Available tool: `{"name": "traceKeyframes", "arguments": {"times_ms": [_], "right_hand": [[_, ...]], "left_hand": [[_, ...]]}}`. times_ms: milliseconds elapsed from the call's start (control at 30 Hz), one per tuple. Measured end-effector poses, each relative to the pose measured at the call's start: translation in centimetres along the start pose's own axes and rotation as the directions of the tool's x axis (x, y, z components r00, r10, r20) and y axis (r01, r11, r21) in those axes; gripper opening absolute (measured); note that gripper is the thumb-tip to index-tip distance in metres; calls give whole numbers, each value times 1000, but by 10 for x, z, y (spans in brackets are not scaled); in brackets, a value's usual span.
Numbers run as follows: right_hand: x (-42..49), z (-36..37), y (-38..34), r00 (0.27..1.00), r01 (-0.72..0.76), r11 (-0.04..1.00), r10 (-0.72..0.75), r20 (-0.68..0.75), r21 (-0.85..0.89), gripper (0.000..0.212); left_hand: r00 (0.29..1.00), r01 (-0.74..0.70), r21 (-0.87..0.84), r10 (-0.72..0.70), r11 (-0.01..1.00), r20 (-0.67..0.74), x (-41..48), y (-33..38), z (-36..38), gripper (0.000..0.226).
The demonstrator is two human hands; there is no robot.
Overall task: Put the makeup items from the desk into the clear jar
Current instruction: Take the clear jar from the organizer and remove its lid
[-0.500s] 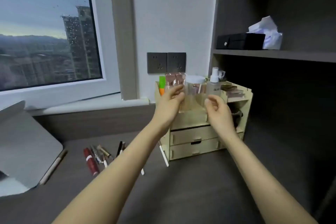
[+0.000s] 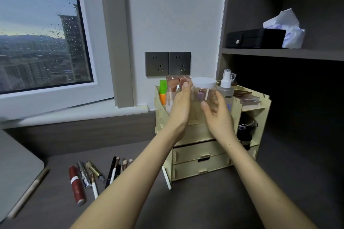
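Note:
A clear jar (image 2: 204, 93) with a white lid is held above the top of a pale wooden organizer (image 2: 201, 156). My left hand (image 2: 181, 107) grips its left side. My right hand (image 2: 217, 115) wraps its right side and lower front. The jar sits upright between both hands. On the dark desk at lower left lie the makeup items: a red lipstick tube (image 2: 76, 185), a silver tube (image 2: 83, 174), a gold tube (image 2: 95, 170), a white-handled pencil (image 2: 94, 186) and several dark brushes (image 2: 115, 168). A white stick (image 2: 166, 177) leans by the organizer's front corner.
The organizer holds pink-capped bottles (image 2: 172, 89), an orange-green tube (image 2: 163, 92) and a spray bottle (image 2: 226, 89). A grey laptop or stand (image 2: 16, 174) fills the left edge. A shelf above right carries a black box (image 2: 255, 38) and tissues (image 2: 286, 28).
Both hands have closed in around the jar and the jar sits slightly higher than before. The makeup items on the desk have not moved.

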State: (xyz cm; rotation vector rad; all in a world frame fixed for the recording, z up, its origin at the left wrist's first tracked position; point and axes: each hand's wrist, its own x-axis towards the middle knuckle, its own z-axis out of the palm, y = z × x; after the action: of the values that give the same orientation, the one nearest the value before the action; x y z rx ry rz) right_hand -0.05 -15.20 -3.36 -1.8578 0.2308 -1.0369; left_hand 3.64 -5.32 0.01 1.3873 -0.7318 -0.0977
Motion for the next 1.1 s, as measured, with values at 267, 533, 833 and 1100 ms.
{"name": "traceKeyframes", "arguments": {"times_ms": [267,533,833,1100], "right_hand": [[-22,-7,-74,951,267,959,-245,-189,99,58],[-115,32,-104,972,236,943,-233,-41,235,54],[-213,88,-82,854,-367,814,103,510,450,47],[-211,98,-92,608,-687,635,236,758,353,59]], "left_hand": [[954,-297,-35,297,954,21,-37,68,-24,51],[948,-314,143,317,939,0,-130,69,-104,49],[969,-211,711,239,670,62,-228,-5,-188,61],[917,-287,915,357,283,177,-247,-24,-214,83]]}}
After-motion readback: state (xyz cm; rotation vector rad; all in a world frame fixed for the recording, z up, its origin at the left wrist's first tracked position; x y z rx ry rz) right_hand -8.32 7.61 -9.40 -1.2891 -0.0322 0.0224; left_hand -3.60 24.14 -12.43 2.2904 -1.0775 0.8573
